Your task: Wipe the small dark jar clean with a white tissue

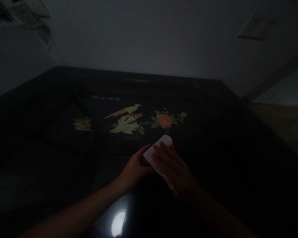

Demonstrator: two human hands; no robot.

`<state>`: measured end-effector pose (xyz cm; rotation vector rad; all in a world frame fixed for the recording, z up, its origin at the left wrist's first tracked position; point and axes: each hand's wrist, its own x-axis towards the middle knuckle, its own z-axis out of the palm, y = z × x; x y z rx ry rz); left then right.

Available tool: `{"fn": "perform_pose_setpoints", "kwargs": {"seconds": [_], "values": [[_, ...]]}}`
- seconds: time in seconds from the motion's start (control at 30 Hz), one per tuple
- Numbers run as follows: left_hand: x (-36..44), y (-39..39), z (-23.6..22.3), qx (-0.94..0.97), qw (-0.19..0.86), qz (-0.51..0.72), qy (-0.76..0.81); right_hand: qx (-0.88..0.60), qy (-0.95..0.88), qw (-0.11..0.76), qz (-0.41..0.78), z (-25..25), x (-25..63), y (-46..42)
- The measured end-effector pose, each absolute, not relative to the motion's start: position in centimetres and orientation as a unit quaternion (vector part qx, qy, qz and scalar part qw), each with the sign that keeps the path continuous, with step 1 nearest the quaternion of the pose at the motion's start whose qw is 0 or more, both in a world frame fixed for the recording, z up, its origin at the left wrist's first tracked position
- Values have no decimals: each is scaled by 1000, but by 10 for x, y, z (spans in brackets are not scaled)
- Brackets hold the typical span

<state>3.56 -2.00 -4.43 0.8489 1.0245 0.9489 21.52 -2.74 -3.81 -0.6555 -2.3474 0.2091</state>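
Observation:
My right hand (172, 167) presses a white tissue or cloth (161, 144), its fingers lying over the top and a ring showing on one of them. Curled around a small dark object (143, 161) is my left hand (136, 165), thumb on the near side. The tissue covers most of that object, so its kind cannot be made out in this dim light. Both hands are together above a glossy black surface (109, 145) with an inlaid picture of pale birds (125, 125) and an orange flower (164, 121).
Behind the black surface rises a pale wall with a socket plate (259, 26) at right and more sockets (27, 16) at upper left. Wooden flooring (283, 122) shows at right. A bright light reflection (118, 222) lies near the bottom.

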Motion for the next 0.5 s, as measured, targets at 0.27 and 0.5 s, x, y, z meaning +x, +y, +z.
{"fn": "perform_pose_setpoints", "kwargs": {"seconds": [0.27, 0.5], "values": [[36, -21, -44, 375, 685, 430, 453, -300, -854, 395, 156, -40, 213, -28], [37, -20, -38, 347, 709, 428, 441, -428, -662, 458, 411, -38, 211, -28]]}}
